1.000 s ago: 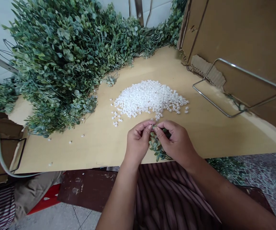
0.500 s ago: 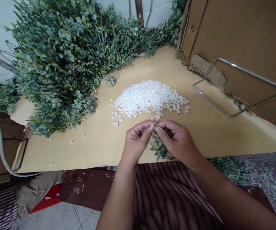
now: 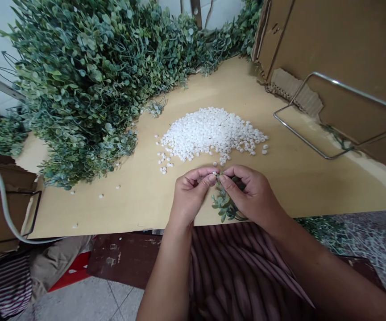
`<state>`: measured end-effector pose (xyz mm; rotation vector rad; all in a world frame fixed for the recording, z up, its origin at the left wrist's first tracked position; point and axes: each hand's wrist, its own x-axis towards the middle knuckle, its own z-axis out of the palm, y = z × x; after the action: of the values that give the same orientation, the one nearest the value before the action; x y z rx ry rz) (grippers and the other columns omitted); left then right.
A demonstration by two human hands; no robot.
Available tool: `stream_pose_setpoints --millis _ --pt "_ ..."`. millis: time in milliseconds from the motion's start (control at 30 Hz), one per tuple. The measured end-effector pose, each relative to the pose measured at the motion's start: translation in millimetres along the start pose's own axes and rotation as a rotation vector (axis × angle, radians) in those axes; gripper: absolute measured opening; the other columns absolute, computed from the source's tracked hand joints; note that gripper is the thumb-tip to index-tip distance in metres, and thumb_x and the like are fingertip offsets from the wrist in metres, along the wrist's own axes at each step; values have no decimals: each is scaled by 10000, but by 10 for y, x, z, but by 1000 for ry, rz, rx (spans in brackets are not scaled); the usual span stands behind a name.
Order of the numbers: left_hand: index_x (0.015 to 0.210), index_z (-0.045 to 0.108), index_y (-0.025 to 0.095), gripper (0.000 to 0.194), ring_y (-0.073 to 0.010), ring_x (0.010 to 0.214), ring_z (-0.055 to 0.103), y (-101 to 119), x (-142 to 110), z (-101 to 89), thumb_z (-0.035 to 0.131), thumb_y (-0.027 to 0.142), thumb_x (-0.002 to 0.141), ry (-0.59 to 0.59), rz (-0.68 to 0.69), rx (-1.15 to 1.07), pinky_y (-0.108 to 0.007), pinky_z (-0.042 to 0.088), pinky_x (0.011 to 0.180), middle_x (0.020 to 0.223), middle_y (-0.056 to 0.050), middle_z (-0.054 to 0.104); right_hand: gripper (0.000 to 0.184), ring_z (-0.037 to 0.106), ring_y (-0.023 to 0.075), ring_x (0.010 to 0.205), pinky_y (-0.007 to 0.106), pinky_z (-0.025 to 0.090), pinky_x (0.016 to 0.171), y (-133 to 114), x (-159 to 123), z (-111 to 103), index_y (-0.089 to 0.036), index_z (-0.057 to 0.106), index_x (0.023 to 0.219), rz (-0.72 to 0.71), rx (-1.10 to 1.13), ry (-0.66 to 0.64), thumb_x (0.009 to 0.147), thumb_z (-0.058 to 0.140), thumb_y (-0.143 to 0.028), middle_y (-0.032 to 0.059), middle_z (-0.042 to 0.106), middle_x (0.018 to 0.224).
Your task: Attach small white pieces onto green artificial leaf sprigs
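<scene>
Both hands meet over the front of the table, fingertips almost touching. My left hand point(image 3: 193, 189) is closed, pinching a small white bead-like piece point(image 3: 214, 173) between thumb and forefinger. My right hand point(image 3: 248, 189) is closed around an artificial leaf sprig point(image 3: 225, 204); its stem end is at the fingertips against the white piece, and its green leaves hang below. Just beyond the fingers lies a heap of small white pieces point(image 3: 209, 133), with several scattered at its near left side.
A big pile of artificial greenery point(image 3: 89, 84) fills the table's left and back. At the right stands a cardboard box point(image 3: 343, 58) with a metal wire frame point(image 3: 309, 138) before it. A pale cable point(image 3: 2, 200) hangs at the left. Another person's striped clothing point(image 3: 10, 281) shows lower left.
The view has shifted slightly. Both hands stay together at the same spot, with small finger movements; the white piece shows a little more clearly at the left fingertips.
</scene>
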<state>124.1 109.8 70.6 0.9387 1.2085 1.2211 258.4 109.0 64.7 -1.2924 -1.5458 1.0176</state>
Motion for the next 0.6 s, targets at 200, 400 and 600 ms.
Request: stream_pose_setpoints --millis 200,400,600 --pt "720 749 184 160 -79 633 619 1 11 10 815 247 589 -1 -1 2 -179 512 654 706 -10 725 278 428 10 510 97 328 475 -20 -3 -8 -101 595 675 23 -39 3 782 488 -334 -3 518 561" --pt "690 741 167 131 -99 636 629 0 8 15 806 228 593 4 -16 59 -203 520 646 701 -28 727 240 420 11 518 103 319 478 -11 -7 -31 -106 568 654 26 -77 10 759 476 -302 5 535 581" --pt "673 733 159 142 -109 618 625 -2 15 18 812 231 579 -4 -29 83 -224 525 634 673 -26 715 210 386 0 494 94 303 463 -5 6 -29 -109 533 617 40 -60 24 734 473 -272 -7 506 556"
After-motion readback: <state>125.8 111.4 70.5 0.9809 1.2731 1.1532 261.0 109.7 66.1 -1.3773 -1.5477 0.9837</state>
